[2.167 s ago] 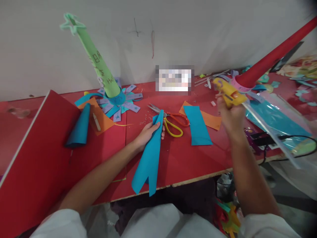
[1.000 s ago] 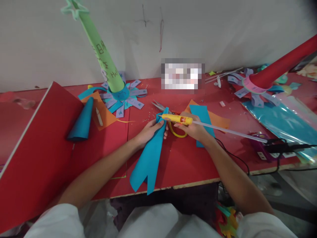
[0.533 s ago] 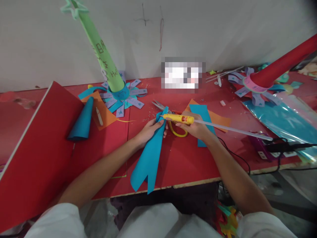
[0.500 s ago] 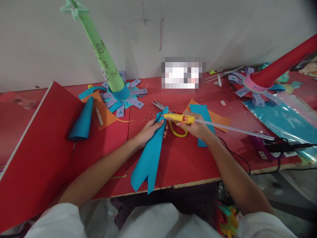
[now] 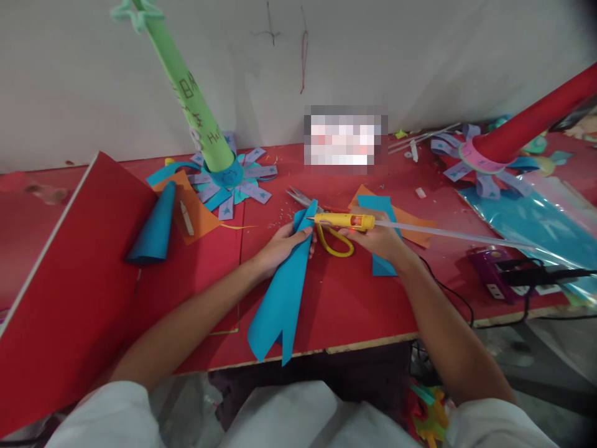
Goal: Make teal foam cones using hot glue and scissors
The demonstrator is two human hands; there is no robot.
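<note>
My left hand (image 5: pixel 282 247) is closed around the upper part of a rolled blue paper cone (image 5: pixel 282 292), whose wide, notched end points down toward the table edge. In my right hand (image 5: pixel 380 239) is a yellow hot glue gun (image 5: pixel 345 221), with a long clear glue stick (image 5: pixel 448 233) sticking out of its back. The gun's nozzle is at the paper's top edge; whether it touches I cannot tell. Scissors with yellow handles (image 5: pixel 342 252) lie just behind and between my hands, partly hidden. A flat blue paper piece (image 5: pixel 385 266) lies under my right hand.
A finished blue cone (image 5: pixel 156 230) stands at left beside orange paper (image 5: pixel 198 214) and a leaning red board (image 5: pixel 69 274). Behind are a green paper tube (image 5: pixel 196 106) and a red tube (image 5: pixel 527 127). A purple power strip (image 5: pixel 489 274) with cables sits at right.
My right hand and the glue gun have shifted slightly right, so the nozzle has moved along the paper's top. The cone's lower end has swung slightly right.
</note>
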